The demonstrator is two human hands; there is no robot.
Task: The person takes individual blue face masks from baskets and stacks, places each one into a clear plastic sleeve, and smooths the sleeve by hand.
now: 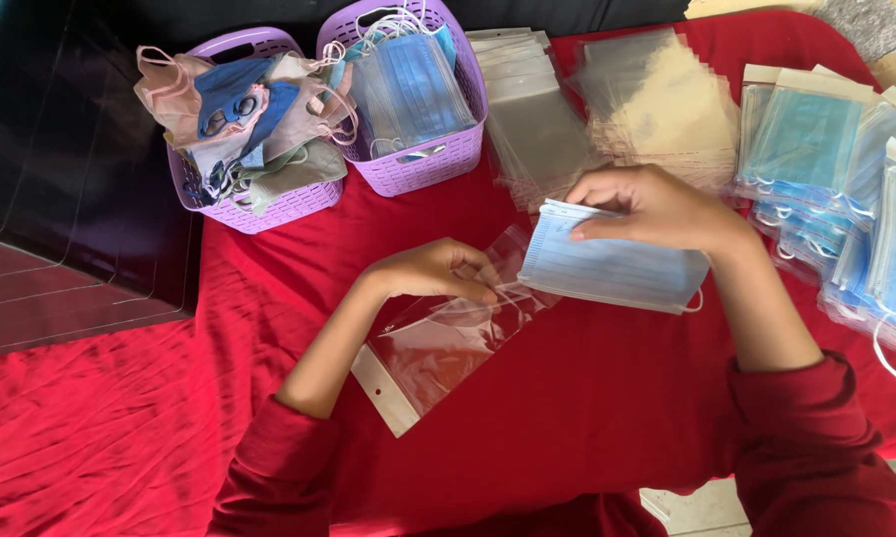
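Two lilac plastic baskets with slotted walls stand at eleven and twelve o'clock on the red cloth covering the surface [587,398]. The left basket [231,214] is heaped with crumpled cloth masks [249,119] in peach, navy, beige and grey, their ear loops tangled. The right basket [438,159] holds a stack of pale blue pleated masks [408,85] standing on edge, white loops spilling over the rim.

At the centre, the left hand [438,270] pinches the open mouth of a clear plastic sleeve [438,343], fingers curled on the glossy film. The sleeve lies flat and slanted, its white header strip with a small hang hole pointing toward seven o'clock. The right hand [657,207] grips a blue pleated face mask [612,268] by its upper edge, thumb below and fingers folded over it; the mask's near corner touches the sleeve's mouth. The mask is a soft, ribbed rectangle with a thin white loop showing at its right end.

At one o'clock lie two fanned piles of empty clear sleeves [537,129], thin and shiny, the farther pile [667,109] looking yellowish. At three o'clock, bagged blue masks [816,149] overlap in a loose spread, each sealed in film with a white top strip. The cloth is wrinkled toward eight o'clock.
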